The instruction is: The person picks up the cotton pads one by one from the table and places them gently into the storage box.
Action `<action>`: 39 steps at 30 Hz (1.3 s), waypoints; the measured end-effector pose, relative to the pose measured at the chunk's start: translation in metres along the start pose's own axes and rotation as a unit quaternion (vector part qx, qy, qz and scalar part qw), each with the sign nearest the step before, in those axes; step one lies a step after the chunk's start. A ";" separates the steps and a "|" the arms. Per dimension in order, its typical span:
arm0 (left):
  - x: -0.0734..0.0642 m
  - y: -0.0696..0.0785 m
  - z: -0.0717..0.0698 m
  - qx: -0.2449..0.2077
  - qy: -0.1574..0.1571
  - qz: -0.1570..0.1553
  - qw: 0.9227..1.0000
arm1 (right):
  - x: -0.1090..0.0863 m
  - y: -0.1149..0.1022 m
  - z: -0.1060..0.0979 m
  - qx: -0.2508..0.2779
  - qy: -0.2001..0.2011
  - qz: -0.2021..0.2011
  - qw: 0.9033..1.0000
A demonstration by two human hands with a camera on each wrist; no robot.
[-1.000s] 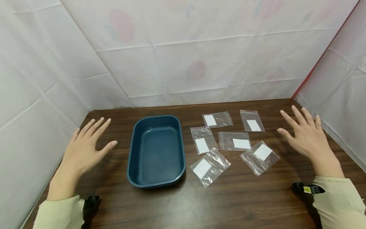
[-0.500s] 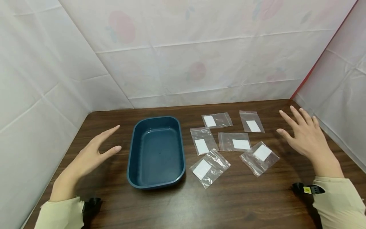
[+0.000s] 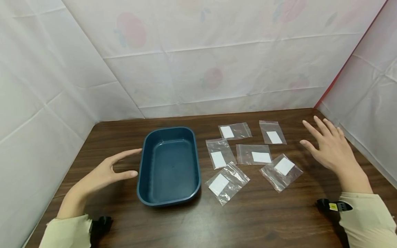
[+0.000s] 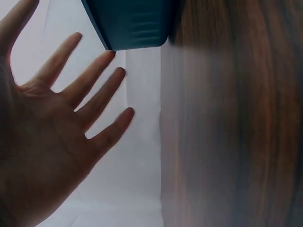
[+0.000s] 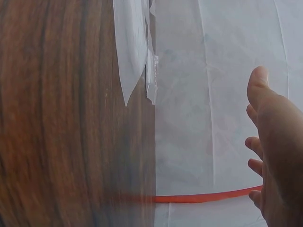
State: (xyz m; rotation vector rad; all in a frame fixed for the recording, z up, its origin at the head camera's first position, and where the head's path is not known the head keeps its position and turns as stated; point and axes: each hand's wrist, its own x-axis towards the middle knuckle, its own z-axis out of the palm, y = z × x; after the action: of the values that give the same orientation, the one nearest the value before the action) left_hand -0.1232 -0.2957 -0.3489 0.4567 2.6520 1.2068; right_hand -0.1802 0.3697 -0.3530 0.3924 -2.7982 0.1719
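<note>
Getting hold of the blue tub (image 3: 170, 172) looks like our step: our left hand (image 3: 100, 175) is wide and empty at its nine o'clock, maybe touching, we can't tell. The clear bags (image 3: 254, 155) lie at its three o'clock, and past them our right hand (image 3: 332, 151) is spread wide and empty too. We think we next need to pinch the tub's edge.
</note>
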 end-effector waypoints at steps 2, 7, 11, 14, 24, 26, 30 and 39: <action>0.001 0.000 0.002 -0.007 -0.015 0.002 1.000 | -0.001 0.000 0.000 0.006 0.000 0.001 1.000; 0.002 -0.002 0.007 -0.005 -0.028 0.005 1.000 | 0.000 0.000 -0.002 0.029 0.005 -0.005 1.000; 0.003 -0.004 0.009 -0.005 -0.030 0.001 1.000 | 0.000 -0.002 -0.003 0.056 -0.003 -0.008 0.998; 0.004 -0.005 0.012 -0.005 -0.029 -0.006 1.000 | 0.000 -0.005 -0.005 0.077 -0.011 -0.003 0.997; 0.006 -0.009 0.017 -0.012 -0.027 -0.008 1.000 | -0.004 -0.013 -0.012 0.153 -0.021 0.017 0.988; 0.007 -0.009 0.017 -0.014 -0.027 0.000 1.000 | -0.004 -0.015 -0.013 0.173 -0.022 0.015 0.985; 0.008 -0.008 0.017 -0.020 -0.041 0.021 0.999 | -0.002 -0.021 -0.014 0.207 -0.026 0.007 0.978; 0.008 -0.006 0.016 -0.031 -0.049 0.025 0.998 | -0.004 -0.033 -0.015 0.251 -0.043 0.015 0.967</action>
State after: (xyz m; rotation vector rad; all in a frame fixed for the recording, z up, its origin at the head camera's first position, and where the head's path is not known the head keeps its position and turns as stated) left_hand -0.1273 -0.2852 -0.3641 0.5597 2.5281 1.2431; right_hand -0.1627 0.3420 -0.3381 0.4797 -2.8178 0.9004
